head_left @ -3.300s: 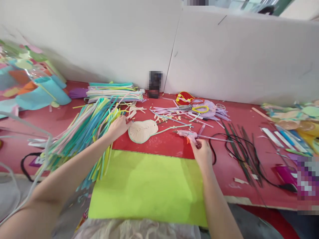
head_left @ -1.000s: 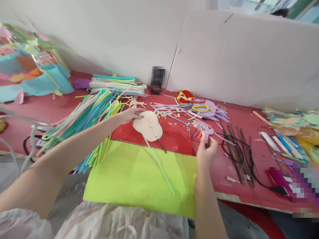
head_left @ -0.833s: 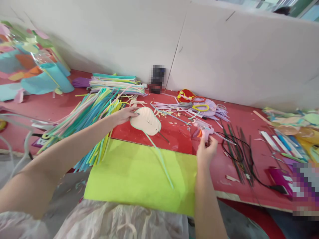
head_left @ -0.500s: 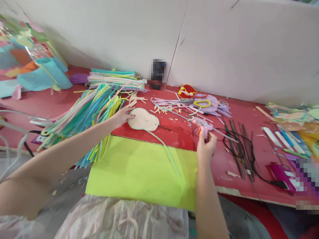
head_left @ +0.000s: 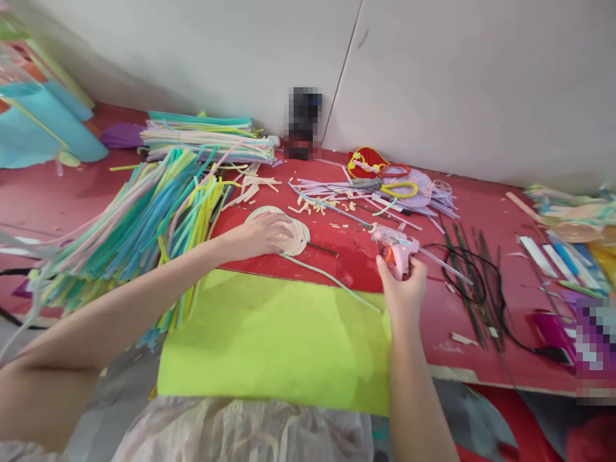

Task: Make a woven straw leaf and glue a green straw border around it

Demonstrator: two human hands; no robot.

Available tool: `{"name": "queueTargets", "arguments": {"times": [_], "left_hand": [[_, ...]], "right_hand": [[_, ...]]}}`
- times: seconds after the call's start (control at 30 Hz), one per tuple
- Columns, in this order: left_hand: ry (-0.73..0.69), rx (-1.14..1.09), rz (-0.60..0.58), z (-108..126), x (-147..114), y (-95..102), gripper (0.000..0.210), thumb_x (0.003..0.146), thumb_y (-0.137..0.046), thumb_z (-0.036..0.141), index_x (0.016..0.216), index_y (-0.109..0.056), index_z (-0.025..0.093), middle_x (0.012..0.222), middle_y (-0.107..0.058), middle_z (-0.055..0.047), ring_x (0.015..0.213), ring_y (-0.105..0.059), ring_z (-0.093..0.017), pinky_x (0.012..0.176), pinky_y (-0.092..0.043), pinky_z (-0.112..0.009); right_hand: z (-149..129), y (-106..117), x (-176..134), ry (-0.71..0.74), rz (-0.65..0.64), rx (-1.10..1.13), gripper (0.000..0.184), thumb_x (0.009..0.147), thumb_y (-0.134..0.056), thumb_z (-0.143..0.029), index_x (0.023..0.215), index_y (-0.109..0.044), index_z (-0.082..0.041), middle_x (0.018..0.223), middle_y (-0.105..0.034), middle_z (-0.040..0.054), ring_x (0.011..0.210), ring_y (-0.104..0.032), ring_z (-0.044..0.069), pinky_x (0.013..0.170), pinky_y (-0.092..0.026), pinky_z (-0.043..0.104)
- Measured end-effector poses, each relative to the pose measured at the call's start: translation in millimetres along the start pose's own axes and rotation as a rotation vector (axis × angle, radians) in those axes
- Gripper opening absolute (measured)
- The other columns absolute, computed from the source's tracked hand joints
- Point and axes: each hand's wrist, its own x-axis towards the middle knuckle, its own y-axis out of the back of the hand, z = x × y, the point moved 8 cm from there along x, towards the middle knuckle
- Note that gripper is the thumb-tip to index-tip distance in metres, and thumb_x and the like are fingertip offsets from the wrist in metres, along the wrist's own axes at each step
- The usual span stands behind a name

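Note:
A cream, leaf-like craft piece (head_left: 299, 236) made of strips lies on a red board (head_left: 337, 256), its outline edged in mint green. My left hand (head_left: 267, 232) rests over its left half, fingers stretched across the surface, hiding part of it. From the piece's lower edge a loose mint-green strip (head_left: 332, 277) trails right, and a dark thin stem (head_left: 323, 249) sticks out on the right side. My right hand (head_left: 405, 282) is closed around the handle of a pink hot glue gun (head_left: 394, 242); its nozzle points left and a clear glue stick (head_left: 447, 264) protrudes behind.
Bundled pastel pipe cleaners (head_left: 139, 212) spread at left. Lime-green sheet (head_left: 274, 340) covers the front edge. Yellow-and-red-handled scissors (head_left: 399, 189) lie at the back among lilac strips. A black cord (head_left: 500, 308) loops past dark stems (head_left: 474, 282) at right.
My left hand has slid from the piece's left edge onto its top. The mint strip's free end has swung right and up. My right hand still holds the glue gun.

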Motion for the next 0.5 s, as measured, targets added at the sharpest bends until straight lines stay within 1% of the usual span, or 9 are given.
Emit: {"name": "queueTargets", "arguments": {"times": [0.03, 0.1, 0.13, 0.17, 0.23, 0.33, 0.4, 0.5], "left_hand": [[-0.023, 0.009, -0.036, -1, 2, -5.4, 0.046, 0.077, -0.071, 0.029, 0.122, -0.061, 0.026, 0.132, -0.059, -0.007, 0.13, -0.048, -0.024, 0.113, -0.032, -0.041], [-0.072, 0.062, -0.137, -2, 4, -14.4, 0.072, 0.074, -0.075, 0.033, 0.139, -0.046, 0.026, 0.148, -0.044, -0.011, 0.142, -0.032, -0.029, 0.118, -0.021, -0.048], [-0.088, 0.1, -0.182, -3, 4, -16.7, 0.08, 0.074, -0.075, 0.035, 0.144, -0.039, 0.026, 0.154, -0.037, -0.012, 0.144, -0.026, -0.031, 0.118, -0.017, -0.05], [-0.099, 0.139, -0.223, -4, 5, -17.8, 0.082, 0.075, -0.073, 0.038, 0.147, -0.034, 0.026, 0.156, -0.031, -0.012, 0.146, -0.022, -0.033, 0.118, -0.015, -0.052], [-0.115, 0.194, -0.273, -6, 9, -17.1, 0.078, 0.079, -0.069, 0.042, 0.147, -0.033, 0.028, 0.157, -0.03, -0.01, 0.146, -0.021, -0.033, 0.118, -0.014, -0.052], [-0.165, 0.219, -0.287, -7, 14, -15.9, 0.066, 0.082, -0.064, 0.045, 0.142, -0.042, 0.027, 0.151, -0.041, -0.009, 0.142, -0.031, -0.031, 0.116, -0.017, -0.049], [-0.187, 0.213, -0.245, -9, 16, -14.7, 0.061, 0.082, -0.064, 0.045, 0.137, -0.049, 0.027, 0.146, -0.048, -0.009, 0.136, -0.04, -0.03, 0.115, -0.021, -0.046], [-0.163, 0.171, -0.158, -12, 16, -12.6, 0.056, 0.079, -0.066, 0.042, 0.132, -0.055, 0.03, 0.141, -0.054, -0.006, 0.132, -0.046, -0.028, 0.113, -0.023, -0.042]], "right_hand": [[-4, 2, -5, 0.005, -0.004, -0.011, 0.063, 0.064, -0.074, -0.058, 0.11, -0.056, -0.018, 0.097, -0.061, 0.0067, 0.084, -0.058, 0.021, 0.079, -0.047, 0.035], [-13, 4, -16, 0.011, -0.021, -0.047, 0.062, 0.065, -0.073, -0.06, 0.108, -0.056, -0.018, 0.092, -0.06, 0.0052, 0.079, -0.056, 0.02, 0.076, -0.046, 0.034], [-18, 4, -22, 0.018, -0.028, -0.064, 0.061, 0.066, -0.072, -0.06, 0.107, -0.056, -0.018, 0.089, -0.059, 0.0046, 0.077, -0.055, 0.02, 0.075, -0.045, 0.034], [-23, 6, -27, 0.028, -0.025, -0.077, 0.06, 0.067, -0.072, -0.061, 0.106, -0.056, -0.018, 0.087, -0.059, 0.0041, 0.076, -0.055, 0.019, 0.075, -0.045, 0.034], [-30, 8, -35, 0.044, -0.011, -0.093, 0.06, 0.067, -0.071, -0.061, 0.106, -0.056, -0.018, 0.084, -0.058, 0.0032, 0.074, -0.054, 0.019, 0.074, -0.044, 0.033], [-34, 10, -40, 0.038, 0.013, -0.115, 0.059, 0.067, -0.071, -0.062, 0.105, -0.056, -0.019, 0.082, -0.057, 0.0022, 0.073, -0.053, 0.019, 0.072, -0.044, 0.032], [-34, 9, -40, 0.027, 0.021, -0.134, 0.058, 0.067, -0.071, -0.062, 0.104, -0.056, -0.02, 0.083, -0.058, 0.0022, 0.073, -0.054, 0.019, 0.071, -0.043, 0.032], [-30, 8, -39, 0.009, 0.021, -0.156, 0.056, 0.068, -0.071, -0.061, 0.103, -0.056, -0.021, 0.087, -0.06, 0.0037, 0.076, -0.056, 0.02, 0.072, -0.043, 0.032]]}}
